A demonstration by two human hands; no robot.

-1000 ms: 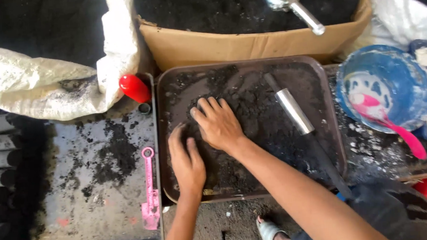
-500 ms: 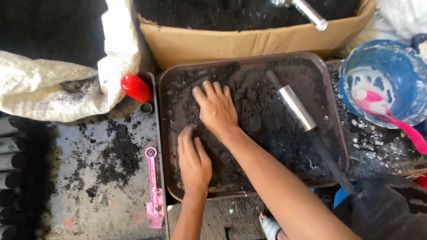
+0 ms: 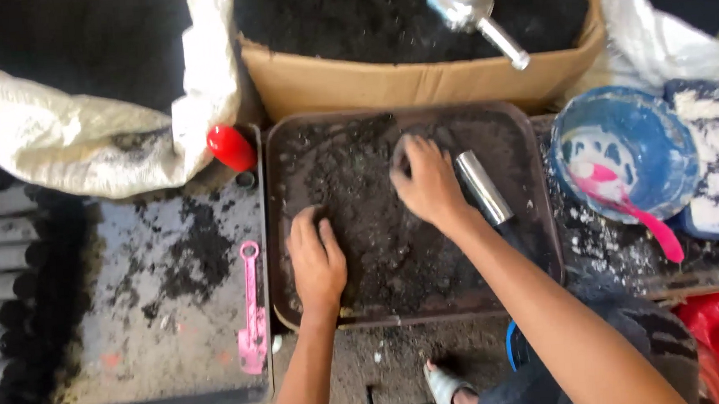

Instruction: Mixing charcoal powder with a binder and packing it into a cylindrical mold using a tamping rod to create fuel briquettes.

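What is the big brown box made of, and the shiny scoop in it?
The box looks like cardboard: dull tan, with a bent, soft-looking edge. The scoop seems to be metal, since its smooth silvery surface reflects light, though shiny plastic cannot be ruled out.

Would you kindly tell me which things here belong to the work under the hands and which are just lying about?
In use:
left hand, flat on the soil
right hand, pressing the soil
brown tray of dark soil
metal tube beside the right hand

Lying about:
pink tool
red cap
blue bowl
metal scoop in the cardboard box
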